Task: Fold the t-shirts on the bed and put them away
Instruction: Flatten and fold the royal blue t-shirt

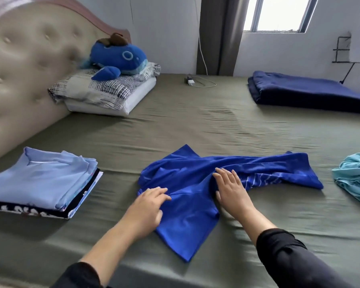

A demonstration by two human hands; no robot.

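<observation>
Both hands flat on the royal-blue t-shirt (187, 183) mid-bed — left hand (150, 202) and right hand (231, 183) pressing with straight fingers, gripping nothing — folded stack (40, 179) off left.

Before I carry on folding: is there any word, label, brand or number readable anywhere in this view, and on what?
None can be read.
Royal blue t-shirt under the hands: pale stripes near its right end, no letters.
Black garment with white print at the bottom of the folded stack: marks too blurred to read.
White charger block on the bed: no legible marking.
</observation>
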